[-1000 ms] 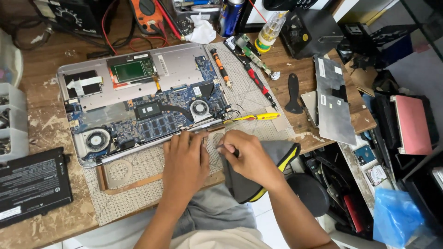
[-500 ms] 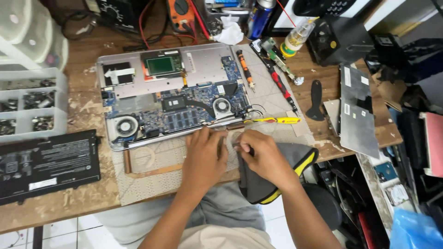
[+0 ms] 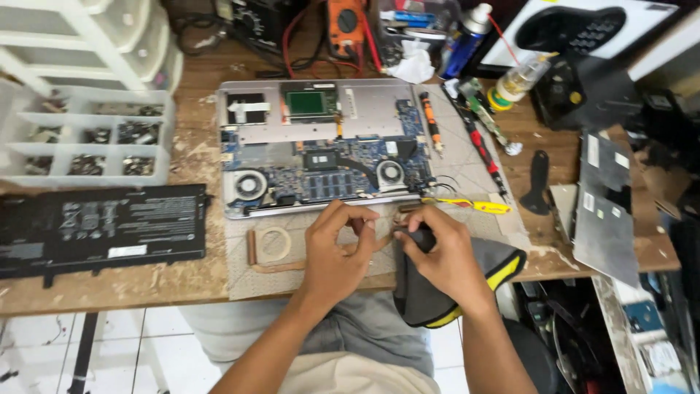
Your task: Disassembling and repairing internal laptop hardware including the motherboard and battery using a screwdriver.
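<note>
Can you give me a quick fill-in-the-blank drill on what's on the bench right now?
1. The right hand presses a dark grey and ____ cloth against the copper pipe.
2. The opened laptop shows ____ round fans.
3. The flat black battery lies to the ____ of the left hand.
4. The yellow-handled tool lies at the laptop's ____ front corner.

Missing words: yellow; two; left; right

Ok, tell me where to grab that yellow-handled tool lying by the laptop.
Grip the yellow-handled tool by its yellow handle on the right end, coming from above. It lies flat on the mat, its thin tip pointing left toward the opened laptop, so the handle end looks freest.
</note>
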